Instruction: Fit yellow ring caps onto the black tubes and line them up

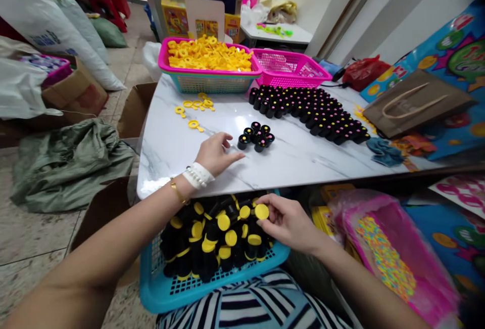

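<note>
My left hand (215, 155) reaches over the white marbled table (182, 159), fingers apart and holding nothing. Just to its right stands a small cluster of black cylindrical pieces (260, 143) with pink or yellow dots on top. Above the basket's right side, my right hand (290, 222) pinches a black tube with a yellow cap (261, 212); most of the tube's body is hidden. Many similar yellow-capped black tubes (223, 223) lie jumbled in the blue basket (151, 288) at my lap.
Yellow ring-handled pieces fill a pink basket (163, 61); several more rings (194, 125) lie on the table. Rows of black cylinders (314, 109) stand farther right, before another pink basket (303, 79). A tray of colourful bits (386, 253) sits low right, sacks (68, 167) at left.
</note>
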Demonstrator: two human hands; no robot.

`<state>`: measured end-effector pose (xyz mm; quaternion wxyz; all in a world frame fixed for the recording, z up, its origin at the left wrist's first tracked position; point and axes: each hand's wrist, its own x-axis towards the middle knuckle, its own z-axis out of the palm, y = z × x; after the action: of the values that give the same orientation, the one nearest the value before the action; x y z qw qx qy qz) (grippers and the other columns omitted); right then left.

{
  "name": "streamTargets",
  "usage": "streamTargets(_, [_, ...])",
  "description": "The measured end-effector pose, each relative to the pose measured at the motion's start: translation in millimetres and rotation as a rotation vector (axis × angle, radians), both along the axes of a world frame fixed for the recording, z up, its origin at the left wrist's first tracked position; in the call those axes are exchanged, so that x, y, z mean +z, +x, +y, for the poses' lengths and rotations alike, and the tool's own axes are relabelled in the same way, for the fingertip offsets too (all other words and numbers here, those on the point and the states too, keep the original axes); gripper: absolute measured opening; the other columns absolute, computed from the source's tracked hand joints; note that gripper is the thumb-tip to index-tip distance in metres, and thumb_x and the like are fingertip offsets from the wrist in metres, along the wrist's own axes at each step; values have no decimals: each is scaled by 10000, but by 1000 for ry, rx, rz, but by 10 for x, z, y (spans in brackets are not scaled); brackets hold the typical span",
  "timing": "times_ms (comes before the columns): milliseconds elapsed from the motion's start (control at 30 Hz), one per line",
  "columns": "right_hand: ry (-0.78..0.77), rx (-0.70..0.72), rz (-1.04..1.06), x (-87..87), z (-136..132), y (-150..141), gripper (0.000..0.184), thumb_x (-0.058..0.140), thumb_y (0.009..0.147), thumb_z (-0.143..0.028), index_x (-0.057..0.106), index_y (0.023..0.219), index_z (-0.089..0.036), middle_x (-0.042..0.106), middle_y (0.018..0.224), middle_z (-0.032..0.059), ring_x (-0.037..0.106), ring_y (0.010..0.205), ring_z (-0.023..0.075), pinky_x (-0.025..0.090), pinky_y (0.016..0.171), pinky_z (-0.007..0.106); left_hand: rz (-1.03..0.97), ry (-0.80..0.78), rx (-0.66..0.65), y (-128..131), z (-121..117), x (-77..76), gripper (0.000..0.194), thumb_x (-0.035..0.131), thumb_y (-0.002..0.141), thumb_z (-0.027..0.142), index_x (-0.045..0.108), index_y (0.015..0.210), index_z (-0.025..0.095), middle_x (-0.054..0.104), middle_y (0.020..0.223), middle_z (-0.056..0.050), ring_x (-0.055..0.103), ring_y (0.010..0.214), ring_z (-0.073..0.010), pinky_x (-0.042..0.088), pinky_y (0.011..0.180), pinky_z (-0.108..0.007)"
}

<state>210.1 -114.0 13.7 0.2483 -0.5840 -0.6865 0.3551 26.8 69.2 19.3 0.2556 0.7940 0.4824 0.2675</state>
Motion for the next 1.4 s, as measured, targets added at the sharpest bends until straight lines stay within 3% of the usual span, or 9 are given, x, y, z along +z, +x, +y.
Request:
streamTargets(233, [-63, 214, -125, 57, 120, -63, 448, 682, 722, -187, 607, 1161, -225, 519, 675, -49, 501, 598, 121, 369, 560, 224, 76, 45, 36, 324, 196, -64, 371, 716, 742, 453, 630, 985, 186, 604, 808, -27, 592, 785, -203, 473, 721, -324])
streamTargets(400, [100, 366, -72, 256, 384, -148, 288, 716, 783, -355, 679, 1029, -208, 559, 632, -31, 497, 533, 117, 381, 519, 237, 92, 127, 26, 45, 47, -13, 232, 707, 750, 354, 645, 894, 184, 607, 872, -45, 593, 794, -196, 485, 740, -324])
streamTargets(533, [462, 204, -35, 471, 931, -428, 170, 577, 906, -318, 692, 911, -192, 612, 680, 15, 555, 598, 138, 445, 596, 264, 86, 170, 130, -552, -200, -13, 200, 675, 778, 296, 634, 927, 169, 628, 866, -43, 600, 797, -188, 488, 750, -318])
streamTargets(633, [628, 134, -158, 458, 1585, -756, 210, 578, 905, -301, 701, 995, -157, 680, 1000, 106, 626, 911, 218, 485, 843, 337, 57, 182, 204, -902, -328, -61, 240, 653, 804, 307, 643, 993, 159, 648, 863, -47, 607, 785, -183, 487, 742, -315])
streamTargets(800, [516, 350, -515, 140, 2322, -1137, 499, 541, 930, -293, 507, 1355, -33, 403, 1492, 198, 366, 1363, 336, 321, 1112, 461, 19, 231, 242, -1018, -463, -93, 217, 652, 792, 296, 628, 954, 155, 627, 843, -49, 596, 794, -186, 479, 739, -314])
streamTargets(900, [476, 434, -608, 21, 2077, -1050, 544, 436, 974, -352, 434, 1416, -35, 392, 1497, 210, 356, 1374, 342, 324, 1109, 510, 34, 242, 263, -1031, -530, -42, 147, 641, 760, 236, 567, 872, 175, 603, 825, -38, 583, 800, -193, 473, 727, -310])
streamTargets(1067, [573, 615, -529, -23, 1112, -677, 935, 630, 789, -611, 325, 1482, -62, 370, 1502, 230, 361, 1344, 416, 387, 1060, 580, 128, 233, 226, -1056, -525, -16, 107, 606, 764, 225, 535, 837, 190, 580, 806, -36, 562, 794, -208, 466, 745, -331])
streamTargets(1233, [641, 637, -294, -78, 767, -642, 461, 518, 911, -122, 483, 1367, -183, 599, 1301, 153, 574, 1124, 282, 525, 924, 465, 22, 224, 143, -898, -454, -114, 160, 652, 767, 264, 612, 890, 170, 619, 863, -60, 563, 868, -228, 471, 820, -362])
streamTargets(1400, [435, 427, -6, 174, 1021, -797, 249, 509, 917, -139, 629, 1110, -239, 680, 978, 71, 641, 878, 206, 554, 774, 364, -36, 221, 99, -856, -482, -168, 207, 657, 789, 282, 667, 964, 172, 638, 878, -64, 568, 878, -224, 474, 836, -372])
